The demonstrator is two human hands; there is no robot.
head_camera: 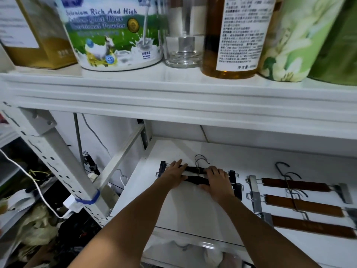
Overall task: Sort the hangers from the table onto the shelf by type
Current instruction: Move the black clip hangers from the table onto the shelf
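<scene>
Shelf board [183,209]: the white lower tier directly under the black hangers [194,169]. It serves as the sorting surface, and bare white board lies on their near side.
Upper tier [173,88]: above the black hangers and crowded with a goat-milk powder tin [116,35], an amber bottle [229,35] and other containers. That would explain why the hangers go on the tier below.
Brown hangers [301,205]: three wooden-barred ones with metal clips, right of the black hangers and apart from them. They lie roughly parallel in a row, so one type already has its own patch.
Black hangers: two dark bars lying flat, one just behind the other. They sit left of the brown row, which keeps the two types from mixing. Their wire hooks [201,159] point toward the back wall.
Black clips [232,175]: at the outer ends of the black hangers, showing past both hands.
Left hand [176,174]: on the left half of the black hangers, with fingers fairly straight across both bars. It appears to press them down and square them together.
Right hand [217,179]: on the right half of the black hangers. The fingers arch over the bars with the thumb on the near side, apparently gripping so the pair stays aligned as it settles.
Table: out of view, so how many hangers remain cannot be told.
</scene>
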